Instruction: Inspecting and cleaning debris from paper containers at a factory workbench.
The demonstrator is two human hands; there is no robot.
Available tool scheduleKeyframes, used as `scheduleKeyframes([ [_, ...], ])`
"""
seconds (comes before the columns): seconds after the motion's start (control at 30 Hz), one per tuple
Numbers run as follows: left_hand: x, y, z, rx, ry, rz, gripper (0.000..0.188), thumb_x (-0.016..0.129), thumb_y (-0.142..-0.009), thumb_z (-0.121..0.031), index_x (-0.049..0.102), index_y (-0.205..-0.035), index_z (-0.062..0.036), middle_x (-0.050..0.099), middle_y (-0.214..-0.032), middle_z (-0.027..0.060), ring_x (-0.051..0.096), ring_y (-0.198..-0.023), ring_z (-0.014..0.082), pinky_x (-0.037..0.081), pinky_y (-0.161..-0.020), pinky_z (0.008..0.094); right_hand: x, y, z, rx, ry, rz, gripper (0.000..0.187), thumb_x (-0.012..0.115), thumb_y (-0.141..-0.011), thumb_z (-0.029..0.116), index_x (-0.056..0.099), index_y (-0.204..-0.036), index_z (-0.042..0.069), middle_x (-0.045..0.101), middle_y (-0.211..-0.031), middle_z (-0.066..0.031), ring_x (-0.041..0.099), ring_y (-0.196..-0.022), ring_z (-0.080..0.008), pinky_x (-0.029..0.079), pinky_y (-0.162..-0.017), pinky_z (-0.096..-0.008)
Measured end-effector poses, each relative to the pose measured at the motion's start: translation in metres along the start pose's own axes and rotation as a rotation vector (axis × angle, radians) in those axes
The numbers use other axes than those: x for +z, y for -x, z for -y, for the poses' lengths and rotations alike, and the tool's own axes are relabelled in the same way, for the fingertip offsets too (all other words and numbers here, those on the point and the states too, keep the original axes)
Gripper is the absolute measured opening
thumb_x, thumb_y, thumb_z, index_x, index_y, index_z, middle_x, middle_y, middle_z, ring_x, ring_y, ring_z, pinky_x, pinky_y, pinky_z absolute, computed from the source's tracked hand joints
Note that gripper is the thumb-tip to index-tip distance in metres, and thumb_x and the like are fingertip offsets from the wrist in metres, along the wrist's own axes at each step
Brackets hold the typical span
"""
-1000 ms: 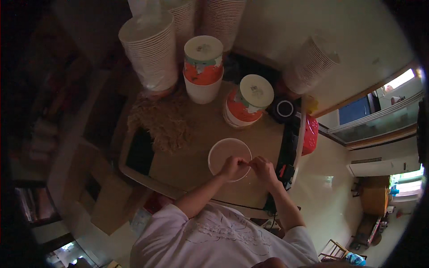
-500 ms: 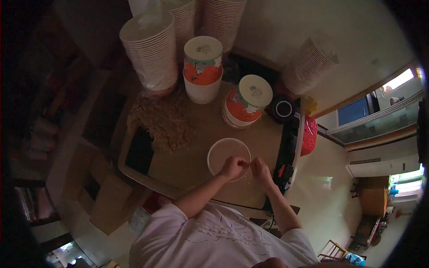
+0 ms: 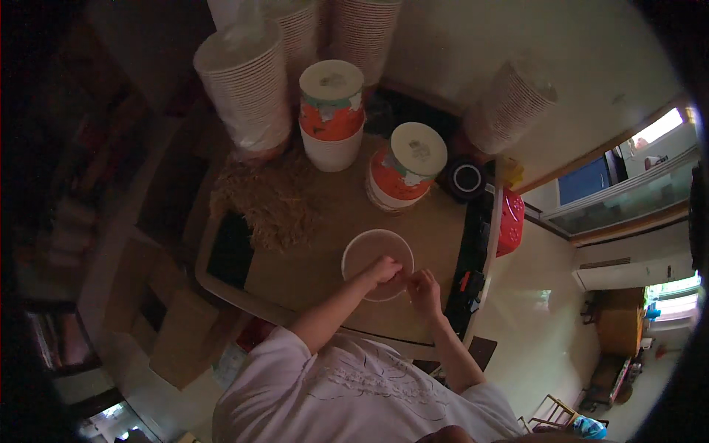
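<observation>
Both hands meet close together, forearms reaching forward.

The left hand (image 3: 384, 270) is curled with its fingers bent downward; the right hand (image 3: 423, 284) sits just beside it, fingers pinched. Both forearms are bare and angle inward from the lower edge.

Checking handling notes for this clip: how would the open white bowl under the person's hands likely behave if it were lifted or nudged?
The white bowl looks like a thin disposable one, matching the nested stacks behind, so probably light and slightly flexible. It appears empty, so a nudge would likely slide it across the cardboard-coloured tabletop. Wide and low, it seems unlikely to tip; the left hand rests on its rim.
</observation>
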State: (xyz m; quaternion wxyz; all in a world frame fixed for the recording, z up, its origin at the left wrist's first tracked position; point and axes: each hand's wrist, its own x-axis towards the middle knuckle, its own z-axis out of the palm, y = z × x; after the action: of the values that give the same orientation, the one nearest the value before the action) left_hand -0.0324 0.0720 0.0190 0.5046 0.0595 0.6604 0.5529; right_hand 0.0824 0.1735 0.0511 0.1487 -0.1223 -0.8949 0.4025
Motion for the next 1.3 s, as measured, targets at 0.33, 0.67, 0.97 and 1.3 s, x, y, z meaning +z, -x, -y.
scheduleKeyframes([
  [0.33,-0.008,0.003,-0.007,-0.169,-0.06,0.212,0.02,0.064,-0.072,-0.027,0.063,-0.071,-0.0074,0.046,-0.052,-0.0012,0.04,-0.042,0.0079,0.028,-0.035,0.0244,0.003,0.004,-0.003,0.107,-0.027,-0.011,0.007,0.059,-0.071,0.002,0.054,-0.072,0.005,0.05,-0.067,-0.0081,0.051,-0.06,-0.0212,0.042,-0.053,-0.0284],
  [0.67,0.0,0.001,0.021,0.287,0.256,0.158,0.011,0.064,-0.073,-0.013,0.058,-0.079,-0.0057,0.056,-0.069,-0.0001,0.052,-0.06,0.0092,0.043,-0.053,0.0237,0.012,0.012,-0.011,0.592,-0.621,0.002,0.014,0.052,-0.084,0.015,0.054,-0.077,0.002,0.052,-0.067,0.0,0.049,-0.061,-0.0079,0.039,-0.052,-0.0224],
  [0.97,-0.007,0.034,0.001,0.878,-0.824,-0.111,0.006,0.057,-0.072,-0.012,0.056,-0.077,-0.0078,0.054,-0.074,0.0052,0.056,-0.071,0.0203,0.047,-0.056,0.0324,0.018,0.014,-0.017,0.668,-0.68,-0.066,0.013,0.054,-0.083,0.015,0.055,-0.077,0.004,0.054,-0.067,-0.0009,0.049,-0.058,-0.0073,0.039,-0.051,-0.0209],
  [1.3,-0.007,0.044,-0.009,1.044,-1.048,-0.152,0.01,0.057,-0.07,-0.017,0.056,-0.076,-0.0095,0.053,-0.078,0.0031,0.056,-0.074,0.0211,0.048,-0.056,0.0344,0.02,0.014,-0.02,0.52,-0.515,-0.074,0.012,0.059,-0.08,0.014,0.058,-0.083,0.002,0.055,-0.068,0.001,0.047,-0.061,-0.0065,0.038,-0.054,-0.0208],
])
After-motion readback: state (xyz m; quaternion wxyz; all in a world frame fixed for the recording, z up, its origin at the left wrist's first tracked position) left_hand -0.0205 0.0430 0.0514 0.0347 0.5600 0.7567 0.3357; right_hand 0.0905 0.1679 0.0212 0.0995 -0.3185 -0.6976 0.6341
